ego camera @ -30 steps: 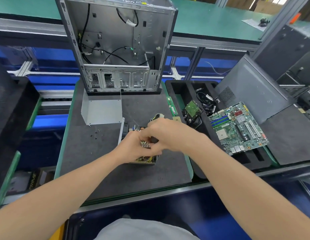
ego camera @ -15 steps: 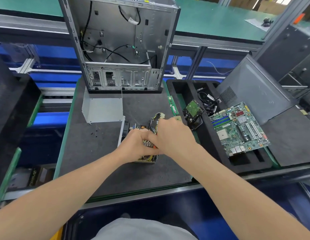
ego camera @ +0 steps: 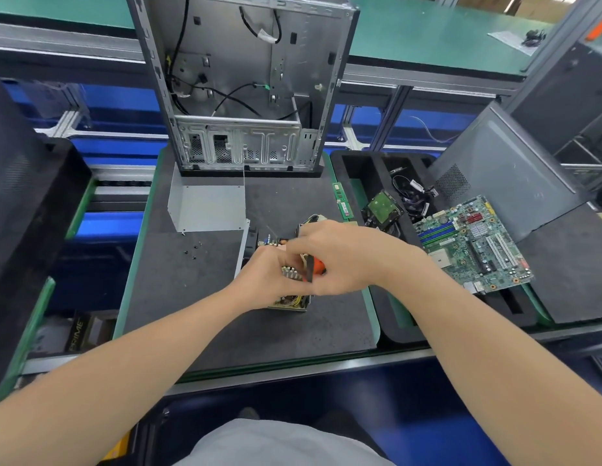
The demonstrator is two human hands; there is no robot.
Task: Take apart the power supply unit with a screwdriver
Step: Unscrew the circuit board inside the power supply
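The opened power supply unit (ego camera: 288, 302) lies on the dark mat (ego camera: 198, 297) in front of me, its circuit board and yellow wires exposed. My left hand (ego camera: 262, 280) rests on top of it with fingers curled over its parts. My right hand (ego camera: 343, 257) grips a screwdriver with an orange and black handle (ego camera: 314, 267) over the unit. The tip is hidden between my hands. The unit's grey metal cover (ego camera: 209, 208) lies behind it on the mat.
An empty computer case (ego camera: 242, 85) stands upright at the back of the mat. Small black screws (ego camera: 192, 252) lie left of the unit. A black foam tray (ego camera: 356, 169) at the right holds a motherboard (ego camera: 471, 243), a hard drive (ego camera: 382, 206) and cables (ego camera: 412, 193). A RAM stick (ego camera: 341, 205) lies beside it.
My right hand has shifted slightly right and turned, so the orange screwdriver handle now shows. The left hand stays on the unit.
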